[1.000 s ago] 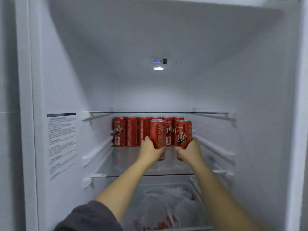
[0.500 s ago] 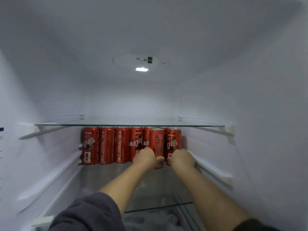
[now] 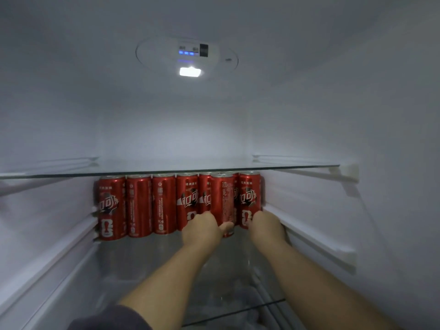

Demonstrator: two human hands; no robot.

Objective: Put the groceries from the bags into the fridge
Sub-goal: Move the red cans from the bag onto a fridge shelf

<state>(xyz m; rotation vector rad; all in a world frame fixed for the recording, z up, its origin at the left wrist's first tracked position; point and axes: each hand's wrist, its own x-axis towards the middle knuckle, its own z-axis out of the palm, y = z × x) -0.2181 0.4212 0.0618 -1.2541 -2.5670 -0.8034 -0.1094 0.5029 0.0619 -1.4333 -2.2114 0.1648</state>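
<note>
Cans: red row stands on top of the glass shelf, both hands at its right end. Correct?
No. Head view shows the cans standing under the glass shelf, on the level below, not on top. The left hand and right hand are at the row's right end, as said.

The cans (image 3: 139, 206) under the glass shelf (image 3: 71, 173) are red with white lettering and dark swirls. Above that shelf the fridge walls (image 3: 357, 103) are white, the lamp (image 3: 190, 72) glows white, small lights (image 3: 187, 53) blue.

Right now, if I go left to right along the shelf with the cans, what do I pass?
Leftmost can, second can, third can, left hand, front can, end can, right hand, wall rail.
</note>
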